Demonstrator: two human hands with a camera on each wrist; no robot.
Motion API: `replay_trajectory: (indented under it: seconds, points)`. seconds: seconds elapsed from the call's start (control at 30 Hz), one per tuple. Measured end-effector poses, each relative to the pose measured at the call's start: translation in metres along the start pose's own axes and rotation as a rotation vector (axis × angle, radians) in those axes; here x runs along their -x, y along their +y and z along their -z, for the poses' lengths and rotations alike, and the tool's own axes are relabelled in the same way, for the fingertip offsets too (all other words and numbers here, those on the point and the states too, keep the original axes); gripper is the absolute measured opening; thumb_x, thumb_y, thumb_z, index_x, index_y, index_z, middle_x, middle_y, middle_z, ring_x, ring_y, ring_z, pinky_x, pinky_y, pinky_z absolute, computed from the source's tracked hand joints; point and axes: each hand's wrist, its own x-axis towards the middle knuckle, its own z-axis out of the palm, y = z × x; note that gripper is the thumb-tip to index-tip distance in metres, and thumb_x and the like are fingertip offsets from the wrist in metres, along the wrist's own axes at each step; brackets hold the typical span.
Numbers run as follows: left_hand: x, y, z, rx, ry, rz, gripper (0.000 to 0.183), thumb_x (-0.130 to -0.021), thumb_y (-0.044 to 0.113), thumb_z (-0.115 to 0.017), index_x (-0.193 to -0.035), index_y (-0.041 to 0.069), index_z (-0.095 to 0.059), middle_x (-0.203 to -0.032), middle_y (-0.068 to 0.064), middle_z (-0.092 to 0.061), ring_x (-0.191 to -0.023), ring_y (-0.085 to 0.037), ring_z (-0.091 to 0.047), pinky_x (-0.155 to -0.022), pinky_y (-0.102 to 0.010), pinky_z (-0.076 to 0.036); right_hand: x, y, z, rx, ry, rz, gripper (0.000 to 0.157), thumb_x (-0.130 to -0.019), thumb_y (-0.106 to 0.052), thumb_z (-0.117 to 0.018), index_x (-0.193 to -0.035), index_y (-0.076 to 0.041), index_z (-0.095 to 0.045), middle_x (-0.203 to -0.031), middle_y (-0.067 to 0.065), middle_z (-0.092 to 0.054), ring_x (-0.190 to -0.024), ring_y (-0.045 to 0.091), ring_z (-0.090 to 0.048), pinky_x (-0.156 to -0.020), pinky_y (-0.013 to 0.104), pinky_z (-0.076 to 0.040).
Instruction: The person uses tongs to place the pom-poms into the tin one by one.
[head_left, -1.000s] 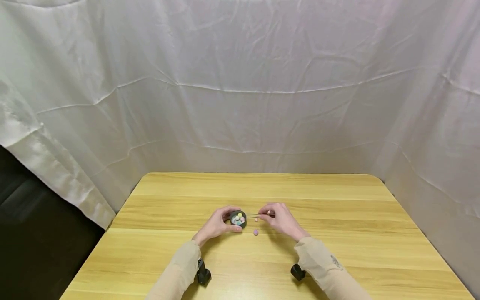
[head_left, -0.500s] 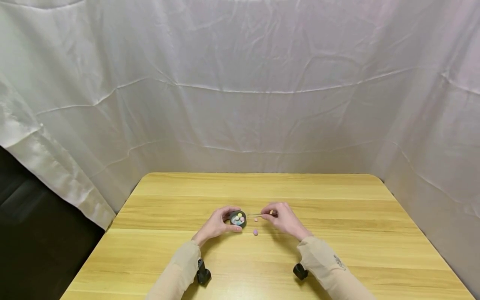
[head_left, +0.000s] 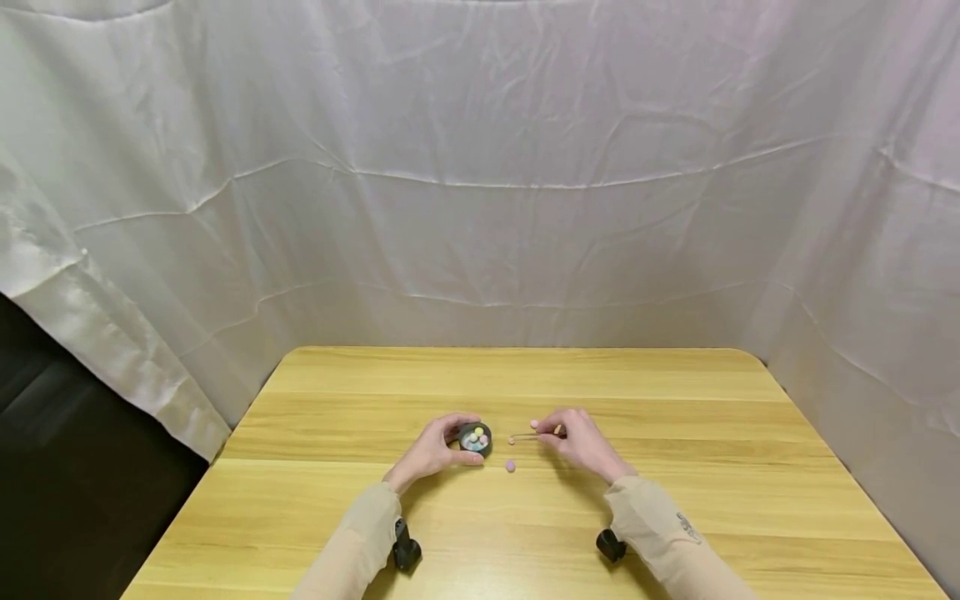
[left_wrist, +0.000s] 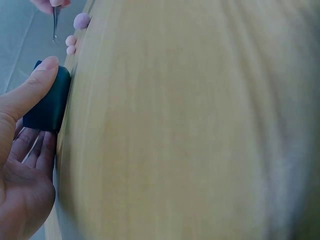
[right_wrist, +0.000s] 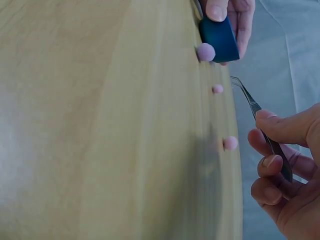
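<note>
My left hand [head_left: 435, 452] grips a small dark round container [head_left: 488, 448] on the table, thumb on the near side and fingers on the far side. Several small pastel balls [head_left: 480, 432] lie inside it. In the right wrist view my right hand [right_wrist: 292, 150] pinches bent-tip metal tweezers [right_wrist: 255, 107], with nothing visible between their tips. The head view shows the tweezer tips pointing left, close to a small pink ball [head_left: 512, 441]. A larger lilac ball [head_left: 511, 466] sits nearer me. Another pink ball [head_left: 534, 424] lies just beyond the right fingertips.
The wood-grain table [head_left: 360, 375] has a white curtain [head_left: 480, 233] hanging behind and around it. A black surface [head_left: 67, 442] stands to the left. Black wrist cameras [head_left: 406, 550] hang under both forearms.
My right hand has moved right and slightly toward me, taking the tweezer tips away from the container. The far pink ball now shows fully beside the fingers. The left hand stays put.
</note>
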Motion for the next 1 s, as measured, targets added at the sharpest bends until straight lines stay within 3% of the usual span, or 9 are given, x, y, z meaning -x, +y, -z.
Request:
replay_trajectory:
  seconds: [0.4,1.0]
  points:
    - [0.000,-0.001,0.000,0.008,-0.002,0.000,0.063,-0.084,0.011,-0.082,-0.139,-0.003,-0.054,-0.136,-0.025,-0.059,-0.123,-0.040,-0.060,-0.105,-0.051,-0.051,-0.002,0.004,-0.009,0.004,0.016,-0.043,0.007,-0.090,-0.006,-0.073,-0.093,-0.007,-0.079,-0.090,0.004,-0.076,-0.068,0.008,-0.059,-0.055,0.019,-0.048]
    - [-0.001,-0.004,0.000,0.023,-0.007,-0.002,0.063,-0.084,0.011,-0.082,-0.139,-0.001,-0.054,-0.135,-0.024,-0.060,-0.123,-0.039,-0.061,-0.106,-0.051,-0.050,-0.004,0.001,-0.014,0.052,0.047,-0.056,0.008,-0.090,-0.006,-0.073,-0.086,-0.009,-0.079,-0.090,0.003,-0.075,-0.075,0.009,-0.059,-0.062,0.021,-0.048]
